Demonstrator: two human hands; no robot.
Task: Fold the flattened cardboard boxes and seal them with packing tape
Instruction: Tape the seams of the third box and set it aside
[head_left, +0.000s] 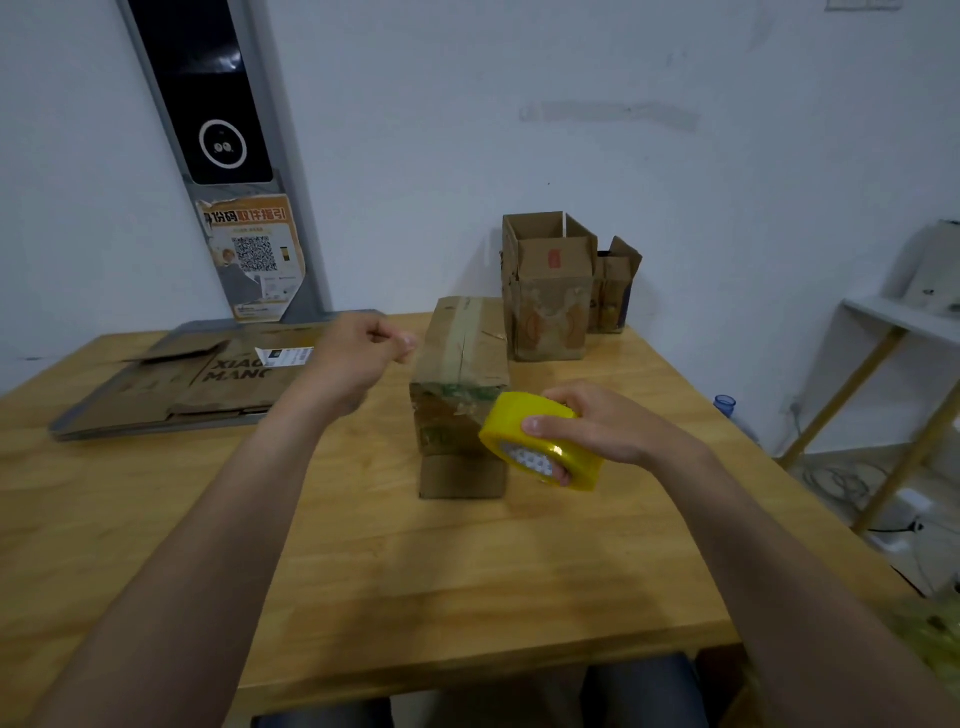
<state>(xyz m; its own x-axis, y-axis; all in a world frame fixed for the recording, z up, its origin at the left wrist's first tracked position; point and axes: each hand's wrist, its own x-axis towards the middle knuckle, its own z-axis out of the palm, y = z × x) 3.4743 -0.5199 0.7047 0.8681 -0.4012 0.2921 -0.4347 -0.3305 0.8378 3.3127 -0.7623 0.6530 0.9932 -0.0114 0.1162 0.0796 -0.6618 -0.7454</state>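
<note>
A folded cardboard box lies on the wooden table, with a strip of tape along its top seam and one flap sticking out at its near end. My right hand grips a yellow roll of packing tape just right of the box's near end. My left hand is raised to the left of the box with its fingers curled; whether it pinches a tape end is unclear. Flattened cardboard boxes lie at the table's far left.
Two upright open boxes stand at the back of the table against the white wall. A grey panel with a poster leans on the wall behind the flat cardboard. A white shelf unit stands to the right, a blue-capped bottle beside the table.
</note>
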